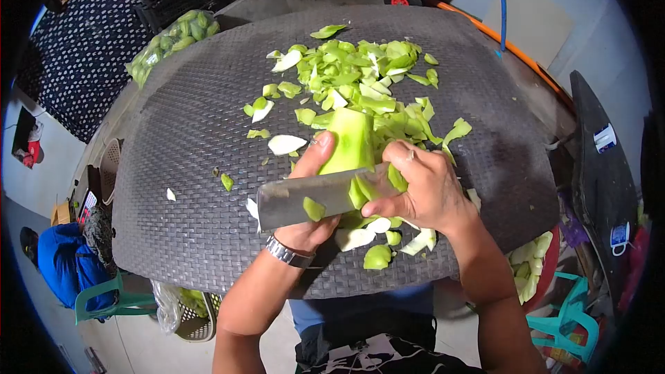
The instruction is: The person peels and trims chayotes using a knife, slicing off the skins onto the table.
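A pale green, peeled vegetable [344, 140] points away from me over the woven table. My left hand [313, 159] grips it along its left side, the thumb near its upper part; the blade hides most of the fingers. In my right hand [431, 183] is a wide-bladed knife [287, 202], held across the near end of the vegetable with its blade pointing left. Bits of green peel [314, 208] stick to the blade. Beyond the vegetable spreads a heap of green peelings [346, 69], and more scraps [377, 257] lie close to me under my hands.
A dark woven table [187, 152] carries the work. At its far left edge sits a clear bag of green vegetables [181, 33]. Below the right edge is a red basin [553, 263] with pale green pieces. Teal chairs [571, 318] and a basket [197, 329] stand around it.
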A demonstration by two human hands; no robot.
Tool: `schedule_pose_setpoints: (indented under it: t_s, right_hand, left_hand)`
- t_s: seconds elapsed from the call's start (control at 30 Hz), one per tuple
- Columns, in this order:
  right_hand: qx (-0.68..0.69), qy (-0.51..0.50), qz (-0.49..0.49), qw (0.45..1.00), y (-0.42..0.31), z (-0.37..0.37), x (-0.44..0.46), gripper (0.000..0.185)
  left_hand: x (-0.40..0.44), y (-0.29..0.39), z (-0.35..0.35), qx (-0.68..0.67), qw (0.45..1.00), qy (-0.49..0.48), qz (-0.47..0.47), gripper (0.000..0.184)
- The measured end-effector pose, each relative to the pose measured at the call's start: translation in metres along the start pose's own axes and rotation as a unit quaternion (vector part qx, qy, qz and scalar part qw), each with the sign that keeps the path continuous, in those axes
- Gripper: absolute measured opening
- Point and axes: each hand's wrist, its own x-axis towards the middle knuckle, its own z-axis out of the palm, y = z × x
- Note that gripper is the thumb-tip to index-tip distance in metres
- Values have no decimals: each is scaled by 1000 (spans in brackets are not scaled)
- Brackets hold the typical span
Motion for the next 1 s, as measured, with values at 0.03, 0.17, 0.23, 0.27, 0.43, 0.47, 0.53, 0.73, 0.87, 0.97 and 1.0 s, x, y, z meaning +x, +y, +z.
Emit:
schedule_pose_setpoints:
  t_s: [0.03, 0.17, 0.23, 0.27, 0.43, 0.47, 0.53, 0.73, 0.87, 0.97, 1.0]
  right_hand:
    - [-5, 14, -7, 1000, 3, 0, 1, 75]
    - [-28, 31, -10, 999, 8, -3, 1, 74]
    - [-46, 31, 1, 998, 13, -5, 1, 73]
    - [-49, 32, 4, 998, 17, -7, 1, 73]
    - [-89, 31, 61, 994, 44, -22, -4, 74]
    - [-96, 30, 77, 992, 50, -24, -4, 74]
    - [-62, 11, 184, 981, 46, -36, 3, 65]
    - [283, -119, 471, 827, 38, -56, -1, 69]
    - [368, -122, 454, 802, 14, -54, 7, 81]
    - [197, -116, 325, 918, 15, -33, 1, 78]
    - [123, -107, 257, 953, 9, -25, 1, 77]
  left_hand:
    - [0, 0, 3, 13, 1000, 4, 4, 58]
    - [-3, 0, 1, 42, 999, 9, 2, 59]
    - [-4, 0, -7, 53, 999, 1, -12, 59]
    - [-4, -1, -11, 38, 999, 12, -22, 61]
    - [-7, -1, -14, -34, 997, 37, -61, 66]
    - [-5, 1, -16, -21, 997, 18, -78, 66]
    - [-4, 6, -8, 11, 997, 7, -78, 64]
    - [2, 5, -5, -3, 996, 86, 0, 65]
    - [4, 12, -3, 43, 994, 95, 6, 66]
    - [4, 14, -11, -10, 996, 76, -36, 62]
    - [5, 12, -9, -18, 995, 102, -14, 62]
